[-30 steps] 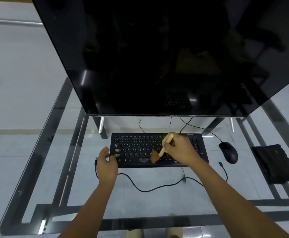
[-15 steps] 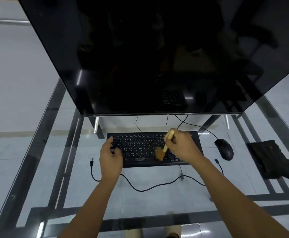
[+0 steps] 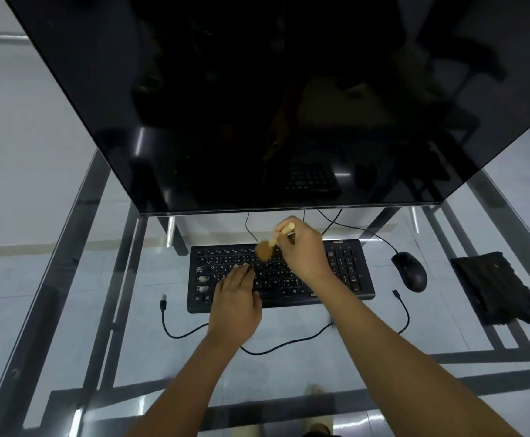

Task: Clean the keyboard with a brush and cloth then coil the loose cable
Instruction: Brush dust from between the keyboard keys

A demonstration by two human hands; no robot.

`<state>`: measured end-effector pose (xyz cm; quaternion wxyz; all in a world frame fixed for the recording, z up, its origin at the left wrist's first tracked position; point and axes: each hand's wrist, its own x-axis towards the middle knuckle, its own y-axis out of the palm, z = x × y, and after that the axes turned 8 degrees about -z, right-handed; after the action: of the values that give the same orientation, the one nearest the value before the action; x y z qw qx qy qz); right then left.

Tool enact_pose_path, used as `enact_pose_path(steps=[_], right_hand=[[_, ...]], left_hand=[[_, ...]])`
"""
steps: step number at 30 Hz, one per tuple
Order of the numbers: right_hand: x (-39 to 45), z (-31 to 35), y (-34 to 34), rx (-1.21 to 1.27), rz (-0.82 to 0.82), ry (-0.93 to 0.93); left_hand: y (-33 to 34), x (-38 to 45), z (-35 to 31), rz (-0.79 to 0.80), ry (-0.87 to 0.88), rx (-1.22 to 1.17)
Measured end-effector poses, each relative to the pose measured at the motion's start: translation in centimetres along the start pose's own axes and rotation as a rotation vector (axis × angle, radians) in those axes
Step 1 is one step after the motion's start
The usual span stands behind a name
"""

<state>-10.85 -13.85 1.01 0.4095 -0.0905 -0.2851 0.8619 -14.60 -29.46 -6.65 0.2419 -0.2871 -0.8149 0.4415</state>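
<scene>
Brushing stage: right hand (image 3: 301,253) grips brush (image 3: 265,250) on keyboard (image 3: 348,272); left hand (image 3: 235,302) flat, steadying; cloth (image 3: 490,285), cable (image 3: 288,343) untouched.

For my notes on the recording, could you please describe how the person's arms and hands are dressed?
Both forearms are bare all the way to the frame's edge: no sleeves show. The left hand and right hand wear no gloves, and no watch, ring or bracelet is visible.
</scene>
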Motion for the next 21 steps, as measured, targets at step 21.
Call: enact_pose_path(steps=[21], right_hand=[[-1.1,-3.3,-5.8,-0.117,0.123,0.0]], left_hand=[[1.3,1.9,-1.9,0.032,-0.034,-0.024]])
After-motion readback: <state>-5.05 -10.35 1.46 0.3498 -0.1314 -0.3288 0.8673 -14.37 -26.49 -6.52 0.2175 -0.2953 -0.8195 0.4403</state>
